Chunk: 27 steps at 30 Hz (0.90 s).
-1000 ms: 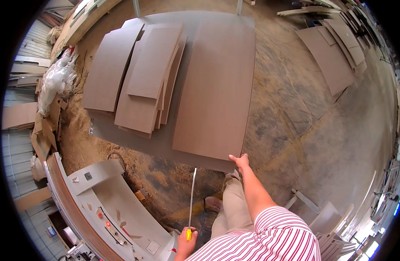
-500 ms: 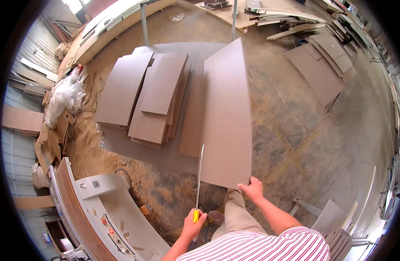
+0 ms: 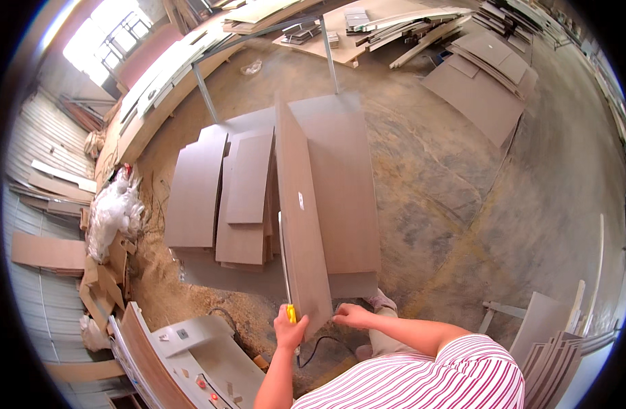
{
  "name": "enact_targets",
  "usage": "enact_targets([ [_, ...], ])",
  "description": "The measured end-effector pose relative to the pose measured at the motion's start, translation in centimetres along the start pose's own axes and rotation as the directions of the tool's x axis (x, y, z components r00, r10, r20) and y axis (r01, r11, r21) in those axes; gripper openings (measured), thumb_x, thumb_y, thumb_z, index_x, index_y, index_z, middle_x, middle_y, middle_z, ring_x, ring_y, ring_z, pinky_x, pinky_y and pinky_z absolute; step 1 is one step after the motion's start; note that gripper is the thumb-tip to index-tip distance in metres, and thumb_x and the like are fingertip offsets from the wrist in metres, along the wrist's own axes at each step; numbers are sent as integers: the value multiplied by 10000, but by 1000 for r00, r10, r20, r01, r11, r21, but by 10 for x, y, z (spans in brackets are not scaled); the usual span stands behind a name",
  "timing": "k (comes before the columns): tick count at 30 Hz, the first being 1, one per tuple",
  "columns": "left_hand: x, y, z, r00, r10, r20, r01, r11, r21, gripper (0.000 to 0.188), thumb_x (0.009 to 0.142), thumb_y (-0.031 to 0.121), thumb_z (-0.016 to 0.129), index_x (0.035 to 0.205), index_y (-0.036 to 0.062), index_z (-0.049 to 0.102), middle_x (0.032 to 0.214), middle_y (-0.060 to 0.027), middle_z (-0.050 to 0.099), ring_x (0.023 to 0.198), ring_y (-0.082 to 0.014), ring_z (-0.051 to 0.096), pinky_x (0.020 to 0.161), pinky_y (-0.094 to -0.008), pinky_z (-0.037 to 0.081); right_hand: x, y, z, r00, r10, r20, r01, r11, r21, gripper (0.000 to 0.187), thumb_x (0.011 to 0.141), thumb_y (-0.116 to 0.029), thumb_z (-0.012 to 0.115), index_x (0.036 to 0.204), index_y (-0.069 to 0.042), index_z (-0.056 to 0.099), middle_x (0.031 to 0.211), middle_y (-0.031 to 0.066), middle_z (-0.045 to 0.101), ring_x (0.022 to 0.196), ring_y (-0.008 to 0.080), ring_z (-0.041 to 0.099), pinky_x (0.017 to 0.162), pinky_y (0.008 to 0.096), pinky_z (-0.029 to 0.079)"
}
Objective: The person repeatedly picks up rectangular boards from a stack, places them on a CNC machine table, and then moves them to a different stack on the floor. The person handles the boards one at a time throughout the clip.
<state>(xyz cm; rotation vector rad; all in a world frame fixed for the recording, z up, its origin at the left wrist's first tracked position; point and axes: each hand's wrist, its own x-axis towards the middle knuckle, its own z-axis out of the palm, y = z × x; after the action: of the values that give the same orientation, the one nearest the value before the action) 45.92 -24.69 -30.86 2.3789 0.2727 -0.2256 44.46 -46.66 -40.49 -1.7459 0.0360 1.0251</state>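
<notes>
A brown board [image 3: 305,232] stands steeply tilted on its long edge in front of a worker in a striped shirt [image 3: 422,375], its near end reaching down to the hands and its face, marked by a white label [image 3: 301,200], turned to the right. The left grip [image 3: 290,332] is closed around the yellow handle of a long-shafted tool [image 3: 291,313], right at the board's near end; whether it also pinches the board cannot be told. The right grip [image 3: 352,315] has its fingers bent at the board's near right corner, but whether they press on it or merely sit beside it is unclear. The tool's thin shaft runs along the board's left side. A flat board [image 3: 347,184] lies to the right, small boards [image 3: 250,177] and a left stack [image 3: 196,194] to the left, over a grey sheet [image 3: 241,276].

The board looks stiff and rather heavy for its thinness, long enough to sway at its far end. Its smooth face would probably slip under a flat palm, and its corners look liable to chip. The surest hold would likely be on both long edges, away from the corners, with fingers hooked underneath; the tool leaves the left grip less room for that.
</notes>
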Motion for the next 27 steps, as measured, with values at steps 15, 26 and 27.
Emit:
enact_targets([
  [15, -168, 127, -221, 996, -40, 74, 32, 994, 106, 420, 664, 152, 858, 944, -1, 585, 750, -68, 580, 620, -158, 535, 560, -300, 448, 163, -16, 19, 958, -37, 283, -272, 176, 946, 897, 872, -755, 449, 1473, -92, 395, 1536, 115, 368, 1388, 319, 360, 1141, 521, 277],
  [26, -417, 7, -182, 939, -105, -328, 84, 993, -80, 516, 759, 81, 769, 1236, 77, 572, 996, -121, 641, 911, -320, 629, 805, -409, 512, 144, -127, 121, 903, -281, 325, -181, 438, 881, 520, 877, -636, 570, 821, -120, 607, 640, 18, 575, 738, 233, 615, 754, 406, 532],
  [27, -430, -3, -173, 907, -129, -401, 114, 992, -60, 503, 753, 67, 766, 1218, 90, 574, 1011, -108, 633, 909, -320, 628, 806, -405, 512, 145, -147, 137, 878, -356, 320, -123, 479, 869, 482, 900, -594, 561, 829, -120, 605, 662, 30, 585, 743, 226, 616, 752, 403, 531],
])
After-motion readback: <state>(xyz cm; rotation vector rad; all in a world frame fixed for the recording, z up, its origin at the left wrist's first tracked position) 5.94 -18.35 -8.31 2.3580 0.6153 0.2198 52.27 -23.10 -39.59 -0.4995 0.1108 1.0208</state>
